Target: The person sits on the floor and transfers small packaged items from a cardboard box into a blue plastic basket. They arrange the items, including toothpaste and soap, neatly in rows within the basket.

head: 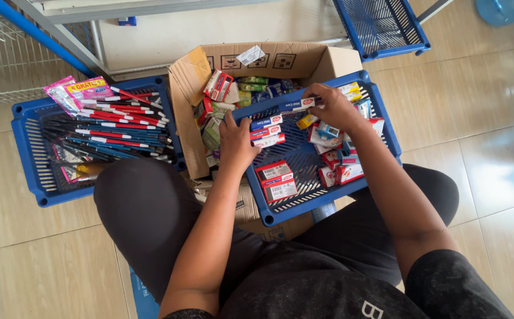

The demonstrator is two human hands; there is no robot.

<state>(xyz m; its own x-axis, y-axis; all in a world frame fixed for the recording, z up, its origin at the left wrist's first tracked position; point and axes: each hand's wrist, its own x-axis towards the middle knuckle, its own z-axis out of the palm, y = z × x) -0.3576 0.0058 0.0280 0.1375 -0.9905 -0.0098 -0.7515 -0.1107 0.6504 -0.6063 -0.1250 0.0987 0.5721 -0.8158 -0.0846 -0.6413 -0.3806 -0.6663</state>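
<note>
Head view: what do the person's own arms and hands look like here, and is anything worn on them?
Both arms are bare from upper arm to fingertips. The left hand and right hand wear no gloves, and no rings, watch or bracelets are visible. Short black sleeves end above the elbows; the black top carries a small white marking. Dark trousers cover the knees.

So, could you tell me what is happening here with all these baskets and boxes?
A person sits on the tiled floor with a blue basket on their lap, sorting small boxed goods. The right hand holds a long slim box over the basket, and the left hand rests on a row of similar boxes inside it. An open cardboard box of mixed packets stands just beyond, and another blue basket of pens sits to the left.
</note>
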